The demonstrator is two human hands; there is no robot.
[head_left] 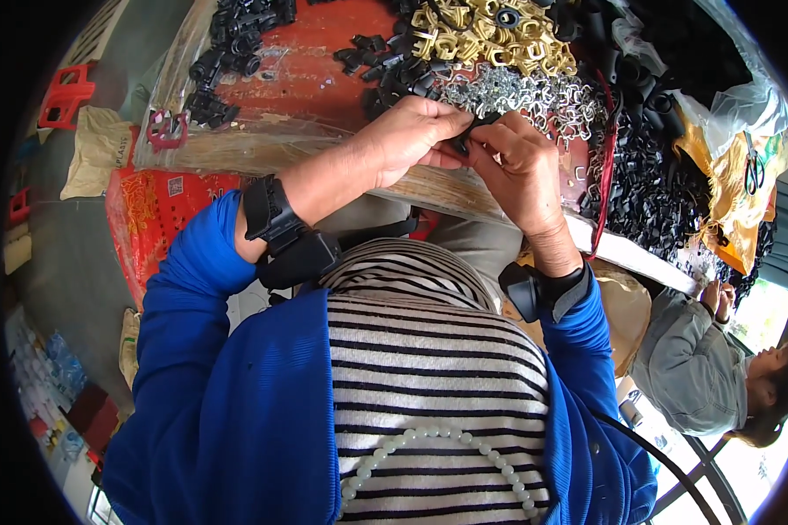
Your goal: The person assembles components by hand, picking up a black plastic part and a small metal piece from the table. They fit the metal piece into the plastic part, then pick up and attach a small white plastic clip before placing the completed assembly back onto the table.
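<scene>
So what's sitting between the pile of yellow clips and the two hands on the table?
In the head view, a heap of small silvery metal clips lies between the yellow clips and the hands, left hand and right hand, which pinch a small black part together.

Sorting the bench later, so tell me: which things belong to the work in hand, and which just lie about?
In use: left hand, right hand, small black part, silver clips, yellow clips.
Lying about: red stool, pink clip, scissors.
</scene>
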